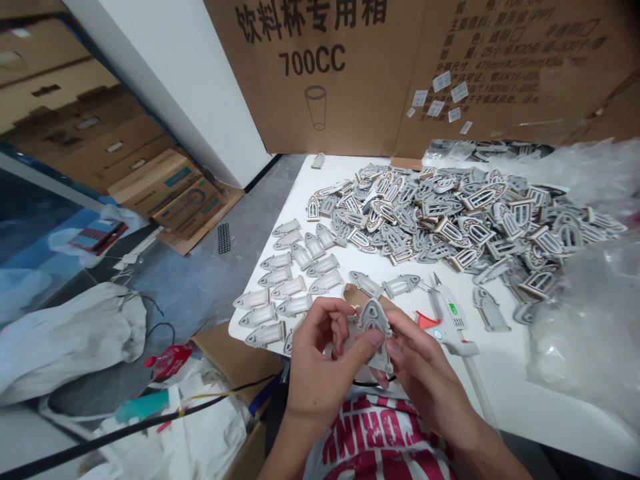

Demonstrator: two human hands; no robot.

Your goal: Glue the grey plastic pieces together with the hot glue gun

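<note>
Between both hands, above the table's front edge, is a grey arched window-shaped piece, its pointed end up. My left hand presses its thumb on the front of the piece, fingers curled. My right hand grips the right side of it with thumb and fingers. Just beyond lie two similar grey pieces and a bit of brown cardboard. Beside my right hand a white glue gun with an orange trigger lies on the table, a pale glue stick behind it.
A large heap of arched pieces covers the table's back. Rows of grey pieces lie at left. Clear plastic bags are at right. A big cardboard box stands behind. A bin box with waste is below left.
</note>
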